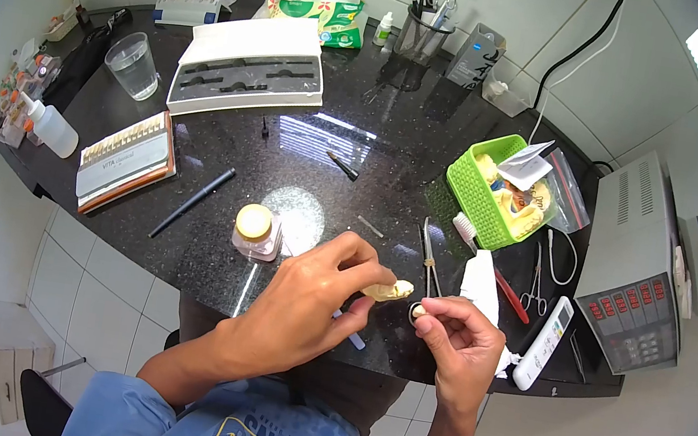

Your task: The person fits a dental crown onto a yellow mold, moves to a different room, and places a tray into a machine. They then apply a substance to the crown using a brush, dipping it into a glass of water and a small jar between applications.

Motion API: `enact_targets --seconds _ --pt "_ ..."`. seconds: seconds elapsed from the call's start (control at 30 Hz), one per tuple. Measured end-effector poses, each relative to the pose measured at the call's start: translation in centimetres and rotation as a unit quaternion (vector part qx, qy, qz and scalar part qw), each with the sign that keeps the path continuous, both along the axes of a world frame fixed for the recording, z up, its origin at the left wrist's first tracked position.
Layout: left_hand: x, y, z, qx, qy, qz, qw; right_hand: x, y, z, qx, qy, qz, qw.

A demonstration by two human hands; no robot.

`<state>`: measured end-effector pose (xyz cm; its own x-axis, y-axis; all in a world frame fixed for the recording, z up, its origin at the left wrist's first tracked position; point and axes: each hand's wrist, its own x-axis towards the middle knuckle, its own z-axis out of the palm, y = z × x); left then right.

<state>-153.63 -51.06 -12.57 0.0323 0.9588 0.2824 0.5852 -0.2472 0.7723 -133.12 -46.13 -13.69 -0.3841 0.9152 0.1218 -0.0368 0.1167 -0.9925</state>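
Near the front edge of the dark counter, my left hand [316,290] pinches a pale yellow dental cast piece [392,291] between thumb and fingers. Just to its right, my right hand [461,343] holds a small whitish tooth-like piece [418,310] at its fingertips. The two pieces are close but apart. Behind my right hand lie metal tweezers [429,253]. A clear jar with a yellow lid [254,224] stands to the left of my left hand. Part of a bluish stick [357,342] shows beneath my left hand.
A green basket [482,204] holds yellowish casts at the right, near a toothbrush [465,229], red-handled tool [512,297], scissors-like clamp [534,291] and white remote [544,342]. Leftward are a blue pen [191,203], shade guide box [128,162], water cup [132,67] and open white case [249,99].
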Motion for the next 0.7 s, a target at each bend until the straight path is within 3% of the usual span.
enact_targets --seconds 0.03,0.17,0.23,0.27,0.33,0.43,0.57,0.7 --pt "0.2 0.0 0.1 -0.027 -0.07 0.0 0.997 -0.1 0.1 0.3 0.0 0.003 0.006 1.0" --pt "0.4 -0.2 0.3 -0.044 -0.151 -0.014 0.987 0.0 0.5 0.9 -0.001 0.003 0.027 1.0" --pt "0.7 -0.1 -0.8 -0.059 -0.328 -0.014 0.943 -0.4 0.4 1.6 -0.008 0.011 0.015 1.0" --pt "0.6 -0.1 -1.1 -0.057 -0.328 -0.015 0.943 -0.5 0.4 1.8 -0.018 0.02 0.001 1.0" --pt "0.5 0.0 -1.3 -0.064 -0.436 -0.062 0.896 -0.4 0.7 1.8 0.004 0.017 0.01 1.0" --pt "0.6 0.1 -0.9 -0.087 -0.504 -0.068 0.856 -0.5 0.9 2.1 0.036 0.01 0.017 0.999" --pt "0.8 0.0 -0.2 -0.116 -0.487 -0.06 0.864 -1.2 1.0 2.7 0.093 -0.015 -0.002 0.996" --pt "1.6 -0.2 -0.7 -0.073 -0.508 -0.052 0.857 -1.8 0.8 2.3 0.134 -0.042 -0.009 0.99"
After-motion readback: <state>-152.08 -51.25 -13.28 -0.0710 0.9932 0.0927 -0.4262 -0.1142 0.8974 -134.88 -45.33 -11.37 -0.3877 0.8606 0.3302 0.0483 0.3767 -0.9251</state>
